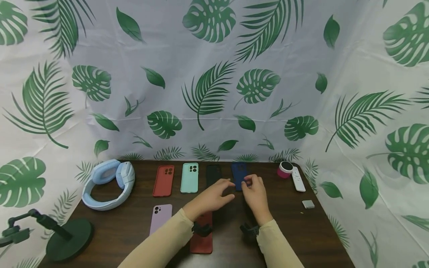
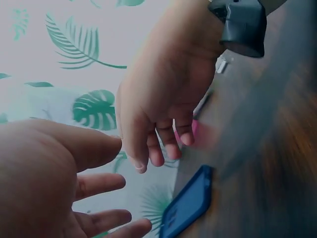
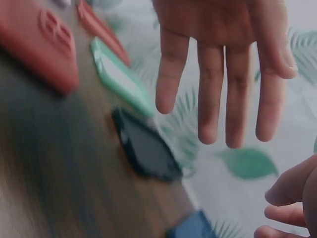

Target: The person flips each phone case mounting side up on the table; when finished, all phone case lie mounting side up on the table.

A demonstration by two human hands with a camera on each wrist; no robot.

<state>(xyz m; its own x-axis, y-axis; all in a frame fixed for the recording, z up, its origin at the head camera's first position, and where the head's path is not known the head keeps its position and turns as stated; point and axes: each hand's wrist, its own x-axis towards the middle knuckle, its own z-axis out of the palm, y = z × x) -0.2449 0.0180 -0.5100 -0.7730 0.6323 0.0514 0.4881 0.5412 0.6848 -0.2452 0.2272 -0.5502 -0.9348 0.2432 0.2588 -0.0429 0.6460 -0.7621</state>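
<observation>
Both hands hold nothing, their fingers loosely bent. My left hand (image 1: 212,198) is over the table by the black phone case (image 1: 213,175), which it partly covers in the head view. Beside it, my right hand (image 1: 256,194) hovers at the near right edge of the blue phone case (image 1: 239,176). In the left wrist view, the blue case (image 2: 188,206) lies below the right hand (image 2: 168,84), apart from its fingers. A red phone case (image 1: 202,242) lies partly hidden under the left forearm, with a lilac phone case (image 1: 161,216) to its left.
Along the back lie another red case (image 1: 163,180) and a mint case (image 1: 189,178). Blue headphones (image 1: 125,186) and a dark stand (image 1: 68,240) are at left. A pink jar (image 1: 285,170), white remote (image 1: 297,179) and small white box (image 1: 308,204) lie at right. A leaf-print curtain (image 1: 214,82) borders the table.
</observation>
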